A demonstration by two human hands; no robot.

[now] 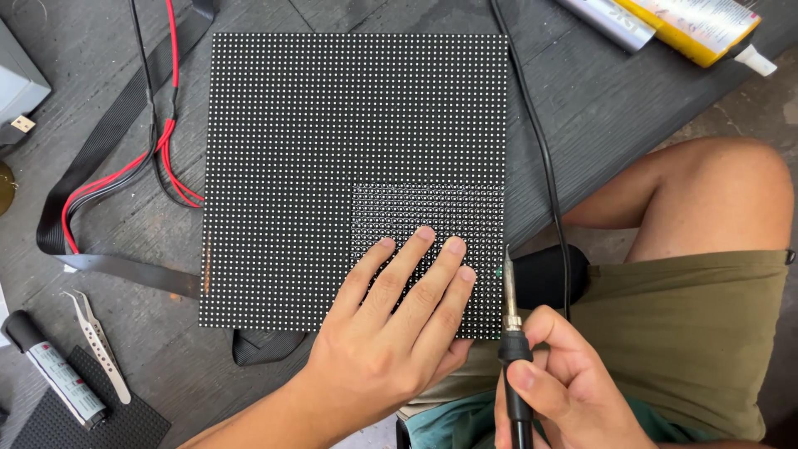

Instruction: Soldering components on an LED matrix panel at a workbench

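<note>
Fingers (432, 254) of your left hand (391, 333) lie spread flat on the LED panel's (349, 116) glossy patch (428, 208), right hand (565, 391) clamped on the soldering iron (510, 333), tip poised beside the panel's edge, not visibly touching.

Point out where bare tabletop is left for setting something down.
Bare table lies between the tweezers and the LED panel, and right of the black cable below the glue tube. Left of the panel, red wires and ribbon cable crowd it.
</note>
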